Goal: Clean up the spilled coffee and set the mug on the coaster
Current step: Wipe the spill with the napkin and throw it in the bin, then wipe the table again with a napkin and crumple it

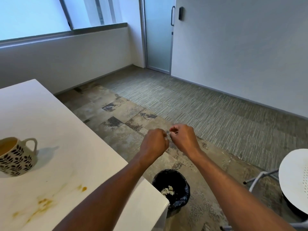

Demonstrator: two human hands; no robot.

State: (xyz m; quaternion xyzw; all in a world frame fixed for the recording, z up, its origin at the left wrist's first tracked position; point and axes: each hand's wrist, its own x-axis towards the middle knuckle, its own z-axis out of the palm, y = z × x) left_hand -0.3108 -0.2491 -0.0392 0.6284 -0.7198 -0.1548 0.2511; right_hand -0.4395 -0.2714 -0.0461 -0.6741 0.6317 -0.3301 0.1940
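- Now both hands, left [154, 144] and right [184, 139], hang over the bin [171, 187], grips curled shut, seemingly empty, likely just dumped tissue.
- Mug [15, 157] on table [70, 147]; coffee stains [45, 204] remain; no coaster visible.

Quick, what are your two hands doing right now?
Left hand: curled shut, nothing visible in it.
Right hand: curled shut, maybe pinching something tiny; too small to tell.

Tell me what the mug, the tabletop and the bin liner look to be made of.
Mug: likely glazed ceramic, with a glossy cream body and a dark printed leaf pattern.
Tabletop: smooth, white and faintly veined, so marble-look stone or laminate; it is unclear which.
Bin liner: thin black plastic, crinkled and shiny.
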